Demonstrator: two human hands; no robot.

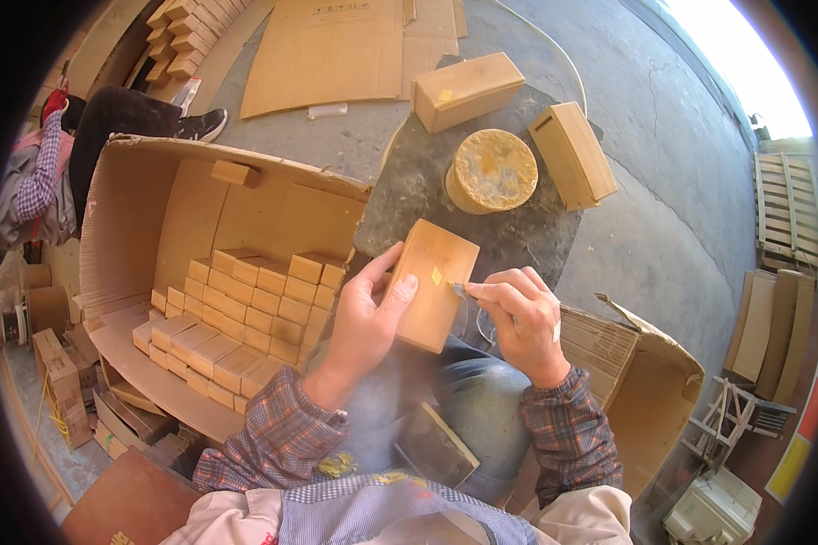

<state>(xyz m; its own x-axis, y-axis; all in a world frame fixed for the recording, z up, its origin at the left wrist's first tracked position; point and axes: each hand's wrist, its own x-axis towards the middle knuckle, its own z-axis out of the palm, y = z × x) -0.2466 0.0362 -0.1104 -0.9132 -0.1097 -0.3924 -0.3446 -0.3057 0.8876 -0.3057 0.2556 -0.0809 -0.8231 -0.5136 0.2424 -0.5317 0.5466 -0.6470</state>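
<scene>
My left hand (pixel 359 322) grips a smooth, light wooden block (pixel 434 313) by its left side, thumb on the upper face, and tilts it above my lap. A small yellow diamond-shaped patch (pixel 436 276) marks that face. Beside the patch, my right hand (pixel 525 320) pinches a small bluish-grey piece (pixel 458 289), its tip at the block's right edge; its kind is too small to make out. Just beyond, a round tub (pixel 493 173) with a crusted yellowish top stands on a dark work surface (pixel 391 213). Two more wooden blocks, one upper (pixel 468 91), one right (pixel 573 156), lie around it.
To my left, a large open carton (pixel 154 209) holds rows of stacked wooden blocks (pixel 254 304). Another open carton (pixel 650 372) stands at my right. Flat cardboard (pixel 323 59) lies ahead on the floor. A seated person (pixel 41 186) is at far left.
</scene>
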